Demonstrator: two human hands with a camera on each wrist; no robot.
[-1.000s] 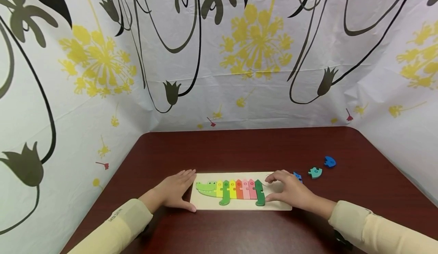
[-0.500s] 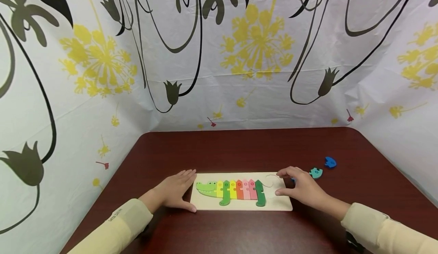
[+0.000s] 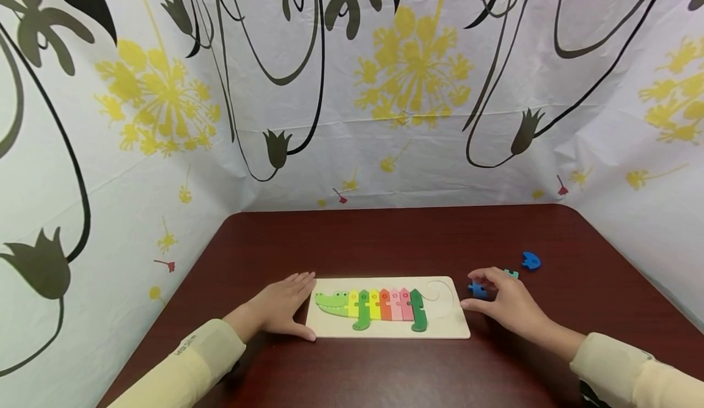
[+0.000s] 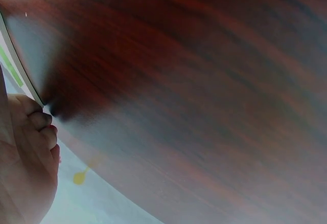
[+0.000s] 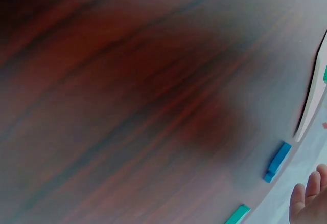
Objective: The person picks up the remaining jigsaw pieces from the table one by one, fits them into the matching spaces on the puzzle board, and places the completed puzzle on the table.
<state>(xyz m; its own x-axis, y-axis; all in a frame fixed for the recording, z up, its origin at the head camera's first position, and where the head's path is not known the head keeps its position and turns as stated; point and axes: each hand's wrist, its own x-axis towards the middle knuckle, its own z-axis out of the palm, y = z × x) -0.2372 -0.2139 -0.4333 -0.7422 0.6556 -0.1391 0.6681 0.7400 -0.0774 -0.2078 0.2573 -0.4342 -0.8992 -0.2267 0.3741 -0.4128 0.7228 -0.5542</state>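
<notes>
A pale wooden puzzle board (image 3: 448, 325) lies on the table, holding a crocodile puzzle (image 3: 385, 304) of green, yellow, orange and pink pieces; its curled tail outline at the right is bare. My left hand (image 3: 279, 307) rests against the board's left edge with fingers extended. Just off the right edge, my right hand (image 3: 508, 301) hovers around a blue puzzle piece (image 3: 477, 290), thumb and fingers apart, holding nothing. That blue piece appears in the right wrist view too, apart from the fingers (image 5: 312, 185). Behind the right hand, a teal puzzle piece (image 3: 511, 273) is partly hidden.
Another blue puzzle piece (image 3: 531, 261) lies farther back on the right. The dark red-brown table (image 3: 352, 237) has rounded far corners, and a flower-printed white cloth (image 3: 341, 151) hangs behind it and at both sides.
My right hand has moved right, from above the board's tail area to the nearest blue piece, uncovering the tail outline and covering part of the teal piece. My left hand stays put.
</notes>
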